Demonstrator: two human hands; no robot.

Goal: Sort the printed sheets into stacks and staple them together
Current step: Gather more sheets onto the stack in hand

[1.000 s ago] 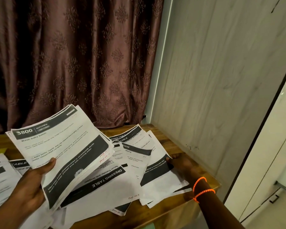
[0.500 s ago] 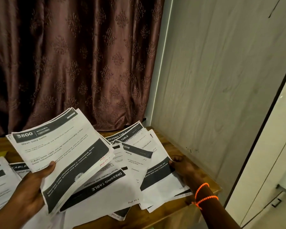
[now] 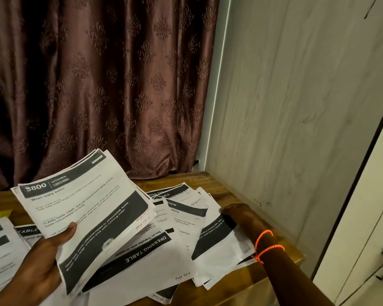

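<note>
Change: since a second ago, both hands hold much as before; the held stack sits slightly higher.
Left hand (image 3: 39,265): grips a held stack (image 3: 84,215) of printed sheets, thumb on top, lifted above the table (image 3: 210,181).
Right hand (image 3: 238,214): fingers curled at the far edge of the loose sheets (image 3: 181,237) spread across the table; orange bracelet (image 3: 266,246) on the wrist.
Behind: brown curtain (image 3: 97,85).
</note>
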